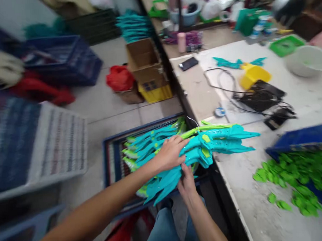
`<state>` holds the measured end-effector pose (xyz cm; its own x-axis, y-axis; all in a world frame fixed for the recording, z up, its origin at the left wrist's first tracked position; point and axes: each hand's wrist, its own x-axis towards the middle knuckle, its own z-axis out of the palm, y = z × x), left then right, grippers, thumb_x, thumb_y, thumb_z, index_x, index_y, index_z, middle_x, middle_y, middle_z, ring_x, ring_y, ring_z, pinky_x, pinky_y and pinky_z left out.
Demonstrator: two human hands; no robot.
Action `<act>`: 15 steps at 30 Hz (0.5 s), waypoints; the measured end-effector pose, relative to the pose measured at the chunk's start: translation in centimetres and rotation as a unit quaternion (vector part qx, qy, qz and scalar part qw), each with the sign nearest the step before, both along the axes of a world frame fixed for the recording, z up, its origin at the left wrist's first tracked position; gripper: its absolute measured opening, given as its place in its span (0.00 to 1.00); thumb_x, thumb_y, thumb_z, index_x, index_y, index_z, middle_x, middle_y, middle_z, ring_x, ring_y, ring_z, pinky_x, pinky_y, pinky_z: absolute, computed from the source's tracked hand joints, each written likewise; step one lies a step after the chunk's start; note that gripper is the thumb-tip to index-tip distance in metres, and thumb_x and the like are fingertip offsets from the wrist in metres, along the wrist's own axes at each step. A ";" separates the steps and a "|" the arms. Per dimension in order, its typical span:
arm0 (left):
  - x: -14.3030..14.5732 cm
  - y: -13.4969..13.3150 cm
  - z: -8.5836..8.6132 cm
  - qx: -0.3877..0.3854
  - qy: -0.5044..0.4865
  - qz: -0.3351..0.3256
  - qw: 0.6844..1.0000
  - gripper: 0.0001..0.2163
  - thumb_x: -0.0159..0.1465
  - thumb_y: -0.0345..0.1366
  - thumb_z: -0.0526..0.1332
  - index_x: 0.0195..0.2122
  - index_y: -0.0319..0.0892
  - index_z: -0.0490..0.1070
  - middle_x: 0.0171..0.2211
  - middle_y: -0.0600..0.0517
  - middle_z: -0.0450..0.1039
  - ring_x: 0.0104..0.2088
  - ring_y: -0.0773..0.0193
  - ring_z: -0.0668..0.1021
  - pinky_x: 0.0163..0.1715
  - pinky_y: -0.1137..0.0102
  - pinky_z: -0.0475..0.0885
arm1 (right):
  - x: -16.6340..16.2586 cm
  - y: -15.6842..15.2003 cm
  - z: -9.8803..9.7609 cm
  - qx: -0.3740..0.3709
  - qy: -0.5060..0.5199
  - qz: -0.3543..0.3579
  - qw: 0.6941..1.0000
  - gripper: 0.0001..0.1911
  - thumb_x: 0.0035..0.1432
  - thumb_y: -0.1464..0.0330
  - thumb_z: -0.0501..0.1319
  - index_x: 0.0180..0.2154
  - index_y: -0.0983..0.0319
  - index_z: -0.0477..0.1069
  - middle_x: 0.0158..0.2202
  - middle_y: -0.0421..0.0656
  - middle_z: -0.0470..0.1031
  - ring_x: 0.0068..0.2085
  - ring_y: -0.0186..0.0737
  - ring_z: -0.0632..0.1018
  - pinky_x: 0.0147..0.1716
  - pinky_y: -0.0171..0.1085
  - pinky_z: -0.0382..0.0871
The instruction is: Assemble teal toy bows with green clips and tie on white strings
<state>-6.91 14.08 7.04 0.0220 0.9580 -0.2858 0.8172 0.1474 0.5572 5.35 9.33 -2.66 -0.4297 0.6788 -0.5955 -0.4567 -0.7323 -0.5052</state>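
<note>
Two or more turquoise plastic toy bows (220,142) with lime-green patches are held together across the table's edge, their pointed ends over the tabletop. My left hand (172,153) is closed over their upper side. From below, my right hand (187,181) grips the near side, its thumb upward and some fingers hidden. A lime-green strip (189,133) with a thin white tie lies along the far side of the bows. Beneath and left of my hands, more turquoise and green bows (146,141) are stacked in a dark blue crate (106,164) on the floor.
At right, a blue bin (302,136) lies tipped with small green pieces (300,177) spilling out. Cables, a yellow scoop (253,78), a phone (188,64) and a white bowl (310,61) are on the table (238,203). A white crate (60,142) and cardboard box (145,61) stand left.
</note>
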 end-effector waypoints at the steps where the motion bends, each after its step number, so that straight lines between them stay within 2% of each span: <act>1: -0.7 -3.5 -0.9 -0.001 -0.033 0.055 0.998 0.28 0.55 0.33 0.60 0.60 0.45 0.65 0.55 0.44 0.67 0.60 0.46 0.64 0.59 0.53 0.60 | 0.1 -2.2 -0.3 -0.011 -0.016 0.031 0.999 0.34 0.44 0.57 0.68 0.54 0.54 0.66 0.49 0.42 0.76 0.53 0.48 0.75 0.52 0.48 0.69; 4: -2.1 -14.0 -5.0 0.000 -0.125 0.247 0.961 0.29 0.55 0.35 0.61 0.60 0.43 0.65 0.59 0.43 0.65 0.61 0.48 0.64 0.62 0.55 0.58 | -0.4 -7.7 -2.3 -0.022 -0.095 0.145 0.985 0.34 0.40 0.59 0.71 0.51 0.57 0.67 0.48 0.45 0.77 0.50 0.49 0.77 0.50 0.48 0.71; 8: -3.4 -25.6 -11.3 0.033 -0.218 0.470 0.855 0.28 0.55 0.37 0.61 0.59 0.42 0.67 0.58 0.44 0.68 0.59 0.52 0.69 0.61 0.58 0.61 | -3.6 -13.3 -5.7 0.020 -0.177 0.297 0.938 0.32 0.36 0.61 0.73 0.46 0.61 0.69 0.45 0.48 0.79 0.45 0.51 0.79 0.46 0.47 0.73; 11: -5.2 -32.1 -15.6 0.028 -0.245 0.600 0.761 0.27 0.54 0.38 0.62 0.56 0.39 0.70 0.56 0.45 0.71 0.57 0.52 0.71 0.60 0.61 0.63 | -8.0 -16.9 -8.5 0.056 -0.190 0.406 0.892 0.30 0.36 0.63 0.71 0.44 0.62 0.70 0.41 0.47 0.80 0.42 0.51 0.80 0.43 0.47 0.75; 15: -9.6 -38.5 -20.9 0.004 -0.294 0.697 0.655 0.25 0.54 0.39 0.63 0.53 0.37 0.72 0.52 0.46 0.74 0.52 0.52 0.75 0.53 0.62 0.70 | -15.3 -21.6 -13.7 0.103 -0.199 0.499 0.837 0.22 0.38 0.66 0.68 0.40 0.61 0.72 0.39 0.44 0.81 0.42 0.50 0.80 0.41 0.45 0.76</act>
<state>-16.47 -24.42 -13.91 -0.7710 0.1669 -0.6145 -0.4623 0.5169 0.7205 -9.92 -12.28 -16.39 -0.6399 0.2063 -0.7402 0.5647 -0.5270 -0.6351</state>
